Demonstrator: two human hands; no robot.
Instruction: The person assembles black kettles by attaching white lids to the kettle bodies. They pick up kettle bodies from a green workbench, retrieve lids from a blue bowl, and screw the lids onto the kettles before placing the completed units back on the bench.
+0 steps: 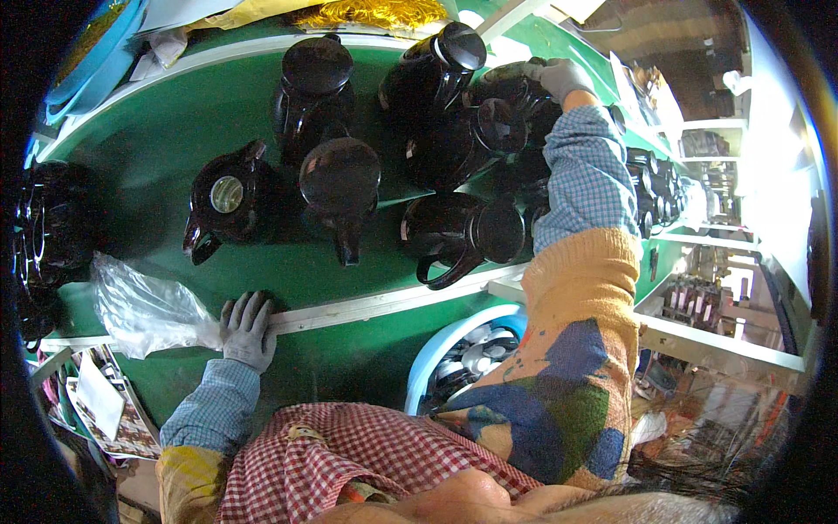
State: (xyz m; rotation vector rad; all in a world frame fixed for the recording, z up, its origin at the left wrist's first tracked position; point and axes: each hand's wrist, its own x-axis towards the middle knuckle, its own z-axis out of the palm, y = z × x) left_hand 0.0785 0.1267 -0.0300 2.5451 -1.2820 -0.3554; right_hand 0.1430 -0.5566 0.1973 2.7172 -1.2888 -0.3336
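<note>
Jugs (340, 179), glossy black, crowded upper centre before the right hand (566, 80), its bent fingers on a dark jug (499, 89), upper right (whether pinching, unclear). Lower left, the left hand (250, 332), fingers slightly spread, met a clear bag (150, 306).

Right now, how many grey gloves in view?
2: one on the left hand, at the white table edge by the clear bag; one on the right hand, at a black jug. I see no others.
</note>
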